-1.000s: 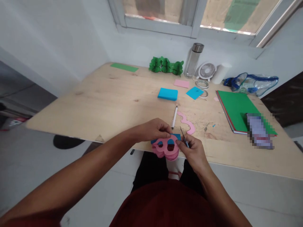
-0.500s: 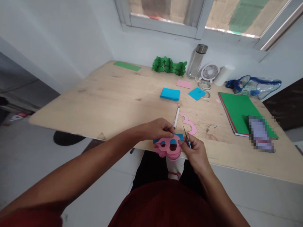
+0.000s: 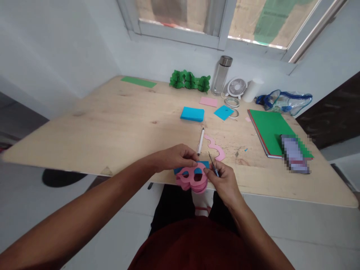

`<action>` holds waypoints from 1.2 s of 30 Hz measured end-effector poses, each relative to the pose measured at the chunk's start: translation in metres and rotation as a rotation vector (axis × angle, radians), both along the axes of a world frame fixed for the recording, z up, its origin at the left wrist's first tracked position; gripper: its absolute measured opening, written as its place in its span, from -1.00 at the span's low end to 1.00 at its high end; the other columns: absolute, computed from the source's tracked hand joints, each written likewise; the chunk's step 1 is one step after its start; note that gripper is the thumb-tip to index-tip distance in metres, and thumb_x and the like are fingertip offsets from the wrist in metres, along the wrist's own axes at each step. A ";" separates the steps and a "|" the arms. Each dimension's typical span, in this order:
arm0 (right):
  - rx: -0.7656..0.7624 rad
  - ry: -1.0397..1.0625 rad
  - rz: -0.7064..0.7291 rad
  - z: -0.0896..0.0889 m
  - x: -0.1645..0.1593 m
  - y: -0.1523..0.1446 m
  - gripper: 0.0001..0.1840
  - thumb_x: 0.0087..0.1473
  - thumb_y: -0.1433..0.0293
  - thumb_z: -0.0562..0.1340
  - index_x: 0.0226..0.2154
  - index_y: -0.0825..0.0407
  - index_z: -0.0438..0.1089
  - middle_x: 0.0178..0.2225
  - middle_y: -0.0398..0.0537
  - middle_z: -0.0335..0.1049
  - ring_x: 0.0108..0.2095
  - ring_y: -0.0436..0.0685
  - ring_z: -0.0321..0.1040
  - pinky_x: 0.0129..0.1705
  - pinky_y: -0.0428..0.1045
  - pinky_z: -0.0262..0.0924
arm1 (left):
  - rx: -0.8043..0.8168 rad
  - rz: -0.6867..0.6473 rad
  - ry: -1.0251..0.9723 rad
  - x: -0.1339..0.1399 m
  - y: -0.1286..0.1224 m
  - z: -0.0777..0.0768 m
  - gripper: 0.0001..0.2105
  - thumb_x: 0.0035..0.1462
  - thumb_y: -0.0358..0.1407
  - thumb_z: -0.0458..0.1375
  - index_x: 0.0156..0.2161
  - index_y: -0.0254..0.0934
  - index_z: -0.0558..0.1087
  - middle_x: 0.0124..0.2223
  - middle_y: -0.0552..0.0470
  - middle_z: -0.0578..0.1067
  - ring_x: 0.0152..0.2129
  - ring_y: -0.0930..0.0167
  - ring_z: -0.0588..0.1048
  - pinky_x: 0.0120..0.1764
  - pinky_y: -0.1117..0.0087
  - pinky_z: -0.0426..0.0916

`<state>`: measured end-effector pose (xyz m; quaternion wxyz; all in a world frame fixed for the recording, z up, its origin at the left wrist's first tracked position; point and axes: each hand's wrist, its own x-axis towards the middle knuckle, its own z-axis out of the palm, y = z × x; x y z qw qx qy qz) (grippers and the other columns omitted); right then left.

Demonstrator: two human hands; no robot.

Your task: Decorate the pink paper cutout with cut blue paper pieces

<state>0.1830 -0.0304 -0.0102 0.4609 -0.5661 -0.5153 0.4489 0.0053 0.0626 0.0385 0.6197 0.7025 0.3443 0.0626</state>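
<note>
At the table's front edge I hold a layered pink paper cutout (image 3: 191, 175) with two holes in it, over a blue paper piece (image 3: 205, 164). My left hand (image 3: 180, 155) pinches the top edge of the papers between thumb and fingers. My right hand (image 3: 224, 182) presses its thumb on the cutout's right side. The same hand keeps small scissors (image 3: 213, 167) in its fingers, blades pointing up and away; their handles are mostly hidden. Just beyond lie a wavy pink paper scrap (image 3: 218, 148) and a white pen (image 3: 200, 141).
Farther back are a blue paper stack (image 3: 192, 114), a blue square (image 3: 224, 112), tape rolls (image 3: 232, 102), green paper garland (image 3: 189, 80), a glass bottle (image 3: 221, 77) and a small fan (image 3: 237, 87). At right, a blurred phone (image 3: 295, 153) rests on a green folder (image 3: 271, 129).
The view has shifted, so table objects appear farther left. Both hands keep their hold on the paper cutout, and the scissors stay in my right hand.
</note>
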 end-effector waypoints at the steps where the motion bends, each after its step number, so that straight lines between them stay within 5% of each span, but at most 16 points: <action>1: 0.002 -0.003 -0.001 -0.001 0.000 0.000 -0.77 -0.01 0.33 0.21 -0.57 0.02 0.16 -0.60 -0.27 -0.02 -0.55 -0.05 -0.08 -0.50 -0.10 -0.12 | -0.020 0.001 -0.006 0.000 0.001 0.000 -0.75 -0.01 -0.15 0.20 -0.44 -0.35 0.48 -0.51 0.12 0.34 -0.52 0.49 0.27 -0.45 0.48 0.15; 13: -0.017 0.001 -0.003 -0.001 0.000 0.001 -0.75 -0.01 0.33 0.20 -0.59 0.02 0.14 -0.61 -0.28 -0.02 -0.56 -0.06 -0.08 -0.51 -0.10 -0.12 | -0.062 -0.008 -0.008 -0.003 0.000 0.005 -0.70 -0.03 -0.10 0.23 -0.30 -0.32 0.53 -0.42 0.06 0.47 -0.47 0.46 0.37 -0.41 0.47 0.23; 25: -0.003 -0.007 -0.020 0.003 -0.003 -0.002 -0.77 -0.02 0.34 0.22 -0.59 0.03 0.19 -0.61 -0.27 -0.01 -0.55 -0.05 -0.07 -0.50 -0.10 -0.10 | 0.055 0.068 -0.010 0.000 -0.007 0.000 -0.73 0.00 -0.13 0.18 -0.47 -0.35 0.47 -0.56 0.12 0.35 -0.60 0.52 0.27 -0.53 0.51 0.14; 30: -0.015 0.129 0.002 0.012 0.002 -0.008 -0.83 0.04 0.26 0.23 -0.39 0.04 0.38 -0.54 -0.22 0.16 -0.52 -0.03 0.04 -0.48 -0.10 -0.04 | -0.015 0.095 -0.029 -0.005 -0.005 0.001 -0.76 0.00 -0.15 0.20 -0.43 -0.34 0.49 -0.52 0.10 0.41 -0.57 0.51 0.32 -0.51 0.51 0.17; 36: -0.040 0.274 -0.004 0.005 0.008 -0.023 -0.65 0.19 0.12 0.06 -0.16 0.03 0.31 -0.65 -0.32 -0.03 -0.64 -0.06 -0.13 -0.60 -0.12 -0.20 | -0.050 0.154 -0.020 -0.010 -0.005 0.007 -0.78 -0.03 -0.18 0.23 -0.49 -0.33 0.46 -0.53 0.12 0.41 -0.56 0.51 0.32 -0.47 0.51 0.20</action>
